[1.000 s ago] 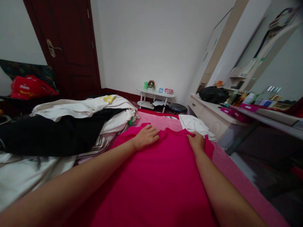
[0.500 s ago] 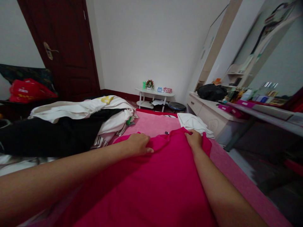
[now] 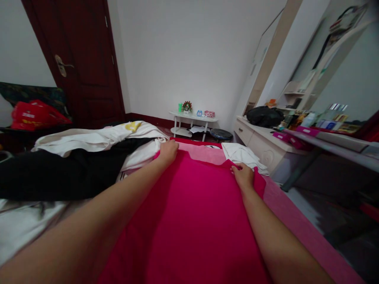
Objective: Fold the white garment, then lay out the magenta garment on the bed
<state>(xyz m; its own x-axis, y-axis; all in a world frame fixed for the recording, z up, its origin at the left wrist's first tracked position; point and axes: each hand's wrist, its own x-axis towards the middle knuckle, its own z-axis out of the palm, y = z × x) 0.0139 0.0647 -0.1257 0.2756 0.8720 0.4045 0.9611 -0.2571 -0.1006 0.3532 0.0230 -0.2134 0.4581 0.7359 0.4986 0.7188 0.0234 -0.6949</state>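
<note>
A bright pink shirt (image 3: pixel 201 209) lies spread over the pink bed cover (image 3: pixel 296 213) in front of me. At its far left corner, my left hand (image 3: pixel 168 153) is closed on the fabric, lifting that edge a little. Closed too, my right hand (image 3: pixel 244 176) pinches the far right edge near the shoulder. The cloth between my hands is drawn fairly flat, and my forearms cover parts of its sides. Just beyond my right hand sits a folded white garment (image 3: pixel 241 153).
Heaped on the left are black clothing (image 3: pixel 65 173) and white clothing (image 3: pixel 89 139). A dressing table (image 3: pixel 257 138) with a black bag (image 3: pixel 265 116) and bottles stands at right. Against the far wall are a small white table (image 3: pixel 192 115) and a round stool (image 3: pixel 221 134).
My left hand has moved forward and slightly left, carrying the shirt's far left edge with it and pulling the cloth straighter. The collar tag is now out of sight. My right hand has barely moved.
</note>
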